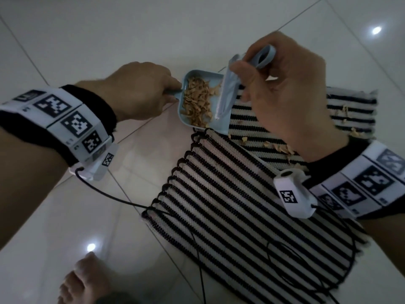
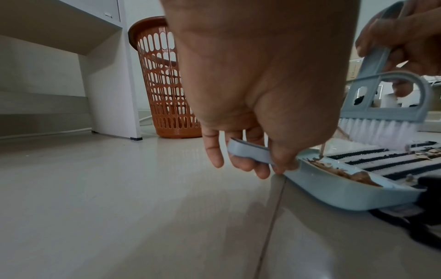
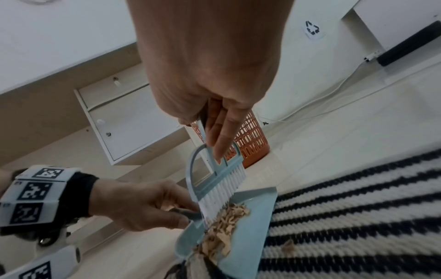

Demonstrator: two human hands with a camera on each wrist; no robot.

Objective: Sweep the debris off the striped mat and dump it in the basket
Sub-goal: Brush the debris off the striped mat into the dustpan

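A black-and-white striped mat [image 1: 230, 194] lies on the tiled floor, one corner folded over. My left hand [image 1: 142, 91] grips the handle of a light blue dustpan [image 1: 186, 119] at the mat's edge; tan shavings [image 1: 197, 102] are heaped in the pan. My right hand [image 1: 285, 91] holds a light blue hand brush [image 1: 228, 95], its white bristles [image 3: 222, 192] over the pan. Loose shavings [image 1: 282, 148] still lie on the mat near my right wrist. An orange slatted basket [image 2: 164, 85] stands upright on the floor beyond the pan.
White cabinets [image 2: 59, 66] stand left of the basket. A bare foot [image 1: 83, 281] rests on the tiles at the lower left. Black cables [image 1: 197, 249] from the wrist cameras trail across the mat. A white cord [image 3: 322, 98] runs along the wall.
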